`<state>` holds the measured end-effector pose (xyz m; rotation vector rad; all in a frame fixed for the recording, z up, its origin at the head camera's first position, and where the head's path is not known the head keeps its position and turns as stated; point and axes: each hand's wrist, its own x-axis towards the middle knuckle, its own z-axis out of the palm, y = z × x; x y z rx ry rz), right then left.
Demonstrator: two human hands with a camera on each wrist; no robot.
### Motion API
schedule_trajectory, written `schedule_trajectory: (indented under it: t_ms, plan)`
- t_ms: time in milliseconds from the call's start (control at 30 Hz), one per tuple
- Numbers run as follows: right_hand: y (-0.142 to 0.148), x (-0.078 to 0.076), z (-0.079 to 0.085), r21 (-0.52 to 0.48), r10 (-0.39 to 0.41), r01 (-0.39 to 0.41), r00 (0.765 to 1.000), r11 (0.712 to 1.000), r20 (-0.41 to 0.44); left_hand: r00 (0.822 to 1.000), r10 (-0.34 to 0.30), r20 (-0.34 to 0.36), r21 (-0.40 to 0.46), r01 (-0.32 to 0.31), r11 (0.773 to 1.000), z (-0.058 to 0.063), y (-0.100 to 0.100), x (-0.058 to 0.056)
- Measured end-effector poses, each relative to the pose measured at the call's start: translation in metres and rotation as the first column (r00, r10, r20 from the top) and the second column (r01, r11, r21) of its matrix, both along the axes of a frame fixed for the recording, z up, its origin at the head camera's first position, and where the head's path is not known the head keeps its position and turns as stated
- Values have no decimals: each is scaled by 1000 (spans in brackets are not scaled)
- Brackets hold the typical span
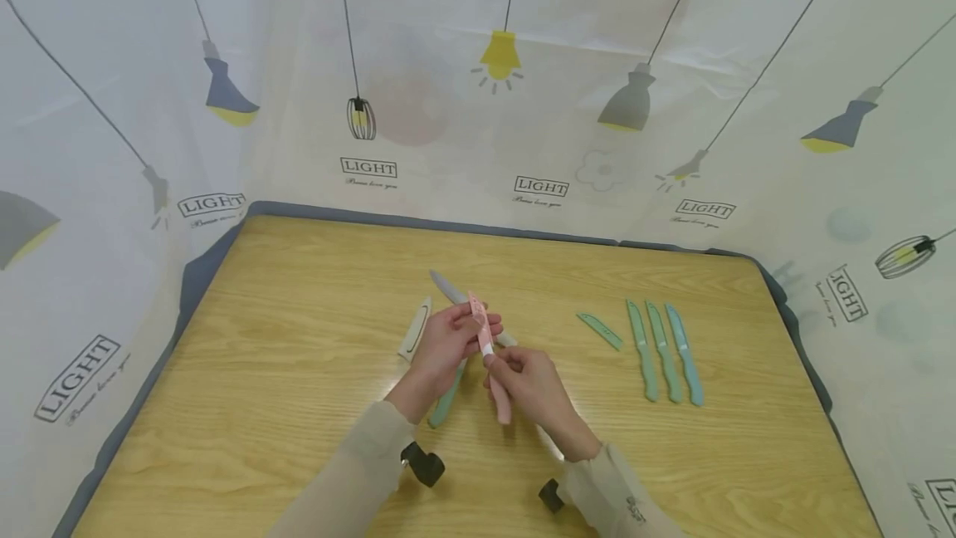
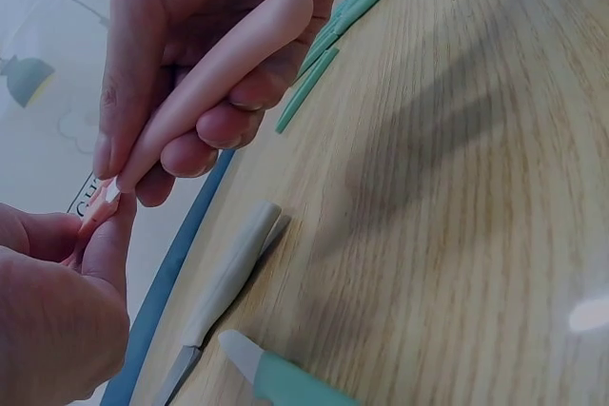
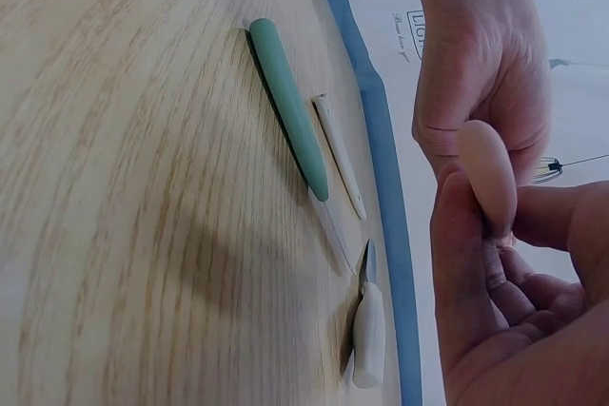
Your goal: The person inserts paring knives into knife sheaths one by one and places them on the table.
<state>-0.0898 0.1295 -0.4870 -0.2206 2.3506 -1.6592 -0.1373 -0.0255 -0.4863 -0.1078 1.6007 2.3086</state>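
Above the middle of the table, my left hand [image 1: 441, 340] pinches the patterned pink sheath [image 1: 479, 315] between thumb and fingers. My right hand [image 1: 539, 388] grips the smooth pink knife handle [image 2: 214, 87]. A short white part of the knife shows between sheath and handle; the rest of the blade is hidden. Below the hands lies a green-handled knife [image 3: 290, 106] with a whitish blade. Beyond it rests a knife with a cream handle [image 2: 231, 273] and a bare grey blade [image 1: 446, 286]. A cream sheath [image 1: 416, 328] lies left of my left hand.
Right of my hands, a loose green sheath [image 1: 600, 330] lies on the wooden table [image 1: 299, 297]. Two green knives [image 1: 641, 351] and a blue knife [image 1: 685, 354] lie side by side farther right. A printed curtain [image 1: 448, 181] surrounds the table's back and sides.
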Motion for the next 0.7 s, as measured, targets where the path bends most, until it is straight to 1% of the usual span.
schedule_trajectory:
  t_ms: [200,400,567,700]
  plan:
    - [0,-1,0,-15,-6,6,1000,1000,17,1000,8,-16,-4,-8,1000,0,2,3]
    - [0,-2,1,-22,-37,37,999,999,26,998,13,-53,-7,-13,1000,-1,6,5]
    - [-1,-3,0,-31,-56,57,997,998,45,998,21,-56,-12,-22,1000,-2,7,5]
    - [-1,-3,-2,-26,-57,58,997,998,45,998,20,-53,-18,-21,1000,-2,8,5]
